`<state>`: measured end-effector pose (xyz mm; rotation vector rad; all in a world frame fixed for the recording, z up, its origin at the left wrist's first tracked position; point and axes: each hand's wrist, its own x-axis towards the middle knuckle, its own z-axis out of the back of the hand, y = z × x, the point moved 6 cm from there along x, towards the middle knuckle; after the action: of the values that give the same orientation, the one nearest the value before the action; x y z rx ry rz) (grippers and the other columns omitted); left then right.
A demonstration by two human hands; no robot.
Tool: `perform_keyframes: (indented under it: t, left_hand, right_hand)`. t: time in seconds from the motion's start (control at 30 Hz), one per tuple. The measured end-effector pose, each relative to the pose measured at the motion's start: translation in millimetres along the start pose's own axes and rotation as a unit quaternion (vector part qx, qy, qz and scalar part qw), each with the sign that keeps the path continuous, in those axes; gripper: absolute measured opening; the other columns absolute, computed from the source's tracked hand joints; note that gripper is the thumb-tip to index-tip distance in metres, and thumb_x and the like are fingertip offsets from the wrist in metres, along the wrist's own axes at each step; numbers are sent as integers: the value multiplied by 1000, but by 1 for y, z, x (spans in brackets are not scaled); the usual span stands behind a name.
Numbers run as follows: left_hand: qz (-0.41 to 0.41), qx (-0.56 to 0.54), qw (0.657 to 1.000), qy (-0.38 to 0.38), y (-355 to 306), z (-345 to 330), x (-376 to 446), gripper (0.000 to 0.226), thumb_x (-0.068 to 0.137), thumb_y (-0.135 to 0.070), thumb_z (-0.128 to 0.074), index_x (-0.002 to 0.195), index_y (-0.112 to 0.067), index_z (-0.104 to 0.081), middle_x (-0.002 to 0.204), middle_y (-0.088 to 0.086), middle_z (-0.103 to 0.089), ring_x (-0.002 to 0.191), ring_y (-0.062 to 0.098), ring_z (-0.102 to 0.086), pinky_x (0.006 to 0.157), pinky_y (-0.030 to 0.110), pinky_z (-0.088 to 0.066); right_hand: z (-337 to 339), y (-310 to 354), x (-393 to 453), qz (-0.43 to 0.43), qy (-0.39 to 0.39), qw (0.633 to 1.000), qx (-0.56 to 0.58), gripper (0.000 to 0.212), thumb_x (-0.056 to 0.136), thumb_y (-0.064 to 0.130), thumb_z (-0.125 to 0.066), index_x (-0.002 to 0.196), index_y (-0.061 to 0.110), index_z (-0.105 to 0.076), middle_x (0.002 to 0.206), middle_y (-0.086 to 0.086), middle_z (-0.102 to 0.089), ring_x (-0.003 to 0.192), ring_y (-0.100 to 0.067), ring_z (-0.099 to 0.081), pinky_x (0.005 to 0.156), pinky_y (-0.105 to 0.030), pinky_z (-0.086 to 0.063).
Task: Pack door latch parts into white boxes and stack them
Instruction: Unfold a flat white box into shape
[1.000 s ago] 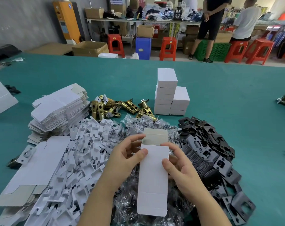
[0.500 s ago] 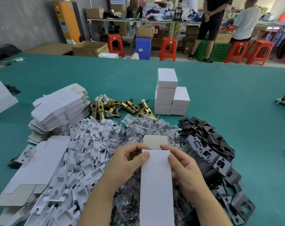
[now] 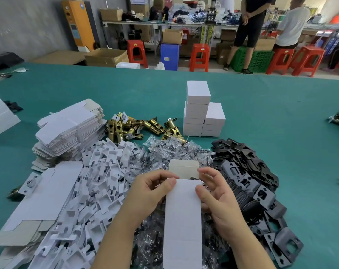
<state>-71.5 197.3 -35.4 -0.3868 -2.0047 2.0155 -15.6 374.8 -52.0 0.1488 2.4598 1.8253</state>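
Observation:
I hold a long white carton box (image 3: 182, 220) upright in front of me, its far end flap open and raised. My left hand (image 3: 151, 193) grips the box's left edge near the top, thumb on the front face. My right hand (image 3: 215, 195) grips the right edge, fingers curled at the open mouth, where a bit of dark metal shows. Brass latch bolts (image 3: 137, 127) lie in a heap behind. Packed white boxes (image 3: 199, 111) stand stacked in two columns further back.
Flat unfolded cartons (image 3: 67, 129) are piled at left, white card inserts (image 3: 91, 191) spread below them. Small plastic bags of screws (image 3: 172, 150) lie in the middle, black strike plates (image 3: 248, 171) at right. The green table (image 3: 281, 113) stretches beyond; people and red stools stand far back.
The box has slid down toward me and sits lower in view. Both hands shifted up to its open top end, the right fingers now at the mouth.

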Motion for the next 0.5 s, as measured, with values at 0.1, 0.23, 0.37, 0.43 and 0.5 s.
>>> perform_keyframes:
  t: [0.1, 0.23, 0.37, 0.43, 0.5]
  left_hand:
    - [0, 4, 1000, -7, 1, 1, 0, 18, 79, -43, -74, 90, -30, -80, 77, -4, -70, 69, 7, -59, 57, 21, -46]
    - [0, -3, 1000, -18, 4, 1, 3, 22, 77, -43, -76, 90, -26, -82, 112, -12, -74, 86, 22, -69, 70, 40, -58]
    - [-18, 1, 1000, -18, 4, 2, 5, 13, 82, -34, -74, 89, -29, -83, 123, -22, -69, 102, 11, -71, 84, 36, -61]
    - [-22, 1, 1000, -20, 3, 3, 5, 20, 78, -43, -76, 90, -29, -83, 124, -21, -68, 106, 10, -70, 86, 34, -61]
    - [-22, -2, 1000, -21, 4, 3, 5, 27, 75, -47, -75, 91, -26, -83, 127, -19, -68, 109, 11, -70, 88, 36, -60]
  right_hand:
    - [0, 1, 0, 4, 6, 1000, -12, 17, 84, 19, -74, 99, 26, -72, 107, 4, -71, 74, -16, -70, 54, -23, -55]
    - [0, 1, 0, -6, 1, 1000, -7, 15, 83, 20, -75, 97, 22, -73, 103, 2, -74, 73, -20, -71, 53, -27, -58]
    - [2, 0, 0, -11, -8, 1000, -8, 16, 81, 23, -77, 96, 23, -75, 96, -3, -76, 71, -23, -71, 53, -31, -61]
    - [2, 0, 0, -14, -7, 1000, -4, 18, 79, 26, -81, 96, 23, -75, 94, -4, -76, 70, -23, -71, 53, -31, -61]
    - [1, 1, 0, -16, -3, 1000, 2, 27, 73, 33, -83, 96, 23, -76, 94, -4, -75, 71, -21, -71, 52, -30, -60]
